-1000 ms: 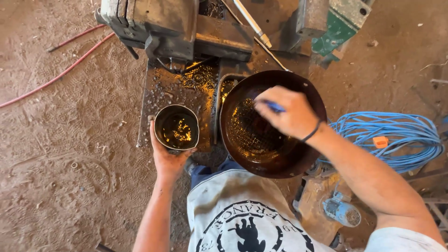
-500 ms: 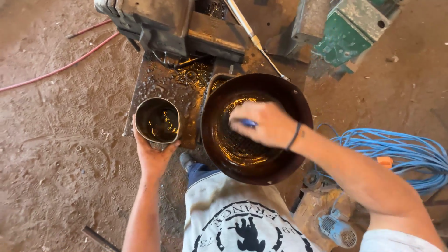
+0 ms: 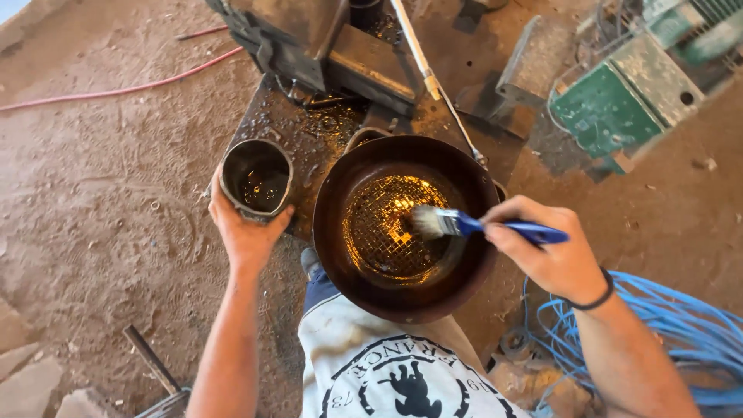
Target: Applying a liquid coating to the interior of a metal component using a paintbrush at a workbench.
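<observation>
Brushing the mesh inside the dark pan (image 3: pixel 333 232) with the blue-handled brush (image 3: pixel 464 225) clamped in my right hand (image 3: pixel 553 259). Left hand (image 3: pixel 244 232) cups the cylindrical part (image 3: pixel 256 179), just left of the pan. Looks mid-clean; next stroke probably needs a steady wrist.

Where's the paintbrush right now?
The blue-handled paintbrush is right of centre in the head view, held in the right hand, its bristles over the mesh inside the dark round pan.

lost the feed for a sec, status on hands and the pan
Left hand grips dark can of liquid. Right hand holds blue-handled brush, bristles over mesh in round pan. Nothing between brush and pan.
</observation>
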